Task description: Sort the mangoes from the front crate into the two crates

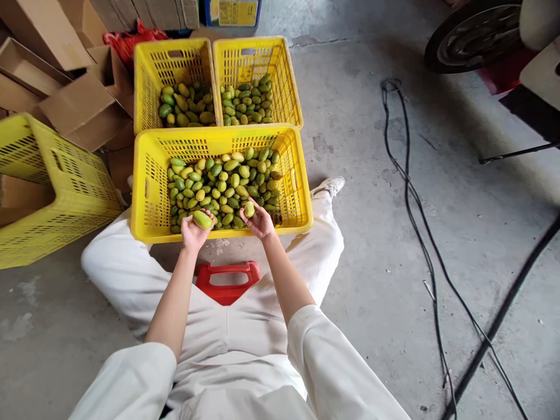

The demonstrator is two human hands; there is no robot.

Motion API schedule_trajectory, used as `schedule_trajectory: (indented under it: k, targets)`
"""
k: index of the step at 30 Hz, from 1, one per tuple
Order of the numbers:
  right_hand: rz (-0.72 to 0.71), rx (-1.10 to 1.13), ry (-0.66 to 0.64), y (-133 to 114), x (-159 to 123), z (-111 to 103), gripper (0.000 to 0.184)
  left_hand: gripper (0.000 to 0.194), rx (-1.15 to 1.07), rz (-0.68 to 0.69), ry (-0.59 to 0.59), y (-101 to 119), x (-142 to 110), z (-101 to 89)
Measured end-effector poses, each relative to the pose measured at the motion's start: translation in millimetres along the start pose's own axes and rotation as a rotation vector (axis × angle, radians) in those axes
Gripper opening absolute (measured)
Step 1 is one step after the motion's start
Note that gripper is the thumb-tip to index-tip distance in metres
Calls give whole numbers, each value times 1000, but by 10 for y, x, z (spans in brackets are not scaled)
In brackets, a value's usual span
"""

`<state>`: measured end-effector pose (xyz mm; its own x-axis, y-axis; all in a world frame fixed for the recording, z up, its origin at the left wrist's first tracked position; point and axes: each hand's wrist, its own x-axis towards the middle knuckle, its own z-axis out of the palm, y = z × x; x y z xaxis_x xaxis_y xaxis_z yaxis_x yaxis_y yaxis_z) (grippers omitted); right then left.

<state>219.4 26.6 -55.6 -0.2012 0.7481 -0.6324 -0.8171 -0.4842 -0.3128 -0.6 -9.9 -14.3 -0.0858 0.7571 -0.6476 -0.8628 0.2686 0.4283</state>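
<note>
The left hand cups an oval green fruit; the right hand clasps a rounder pale-green fruit; a slack grip could drop and bruise either, towards twelve o'clock.

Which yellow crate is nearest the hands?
The wide front crate: the left hand and right hand each hold a fruit at its near rim. The back-left crate, back-right crate and left crate sit farther away.
</note>
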Motion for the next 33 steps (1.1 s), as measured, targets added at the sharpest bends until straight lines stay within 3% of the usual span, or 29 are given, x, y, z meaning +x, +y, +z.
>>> schedule_trajectory:
  k: [3,6,11,18,25,33]
  targets:
    - [-2,-21,44,6,16,-11,21,17,65,-23,29,-34,35,7]
    - [-35,-36,61,7,24,-11,27,23,115,-20,44,-58,59,23]
    - [-86,-93,-16,26,-3,5,34,34,60,-30,59,-20,40,46]
    - [-74,-64,-23,1,3,5,14,30,55,-33,67,12,43,70]
    - [-87,-178,-27,63,50,-74,37,17,7,23,50,-12,48,-18]
    - [-165,-176,45,67,173,-111,29,17,106,53,35,-89,141,-81]
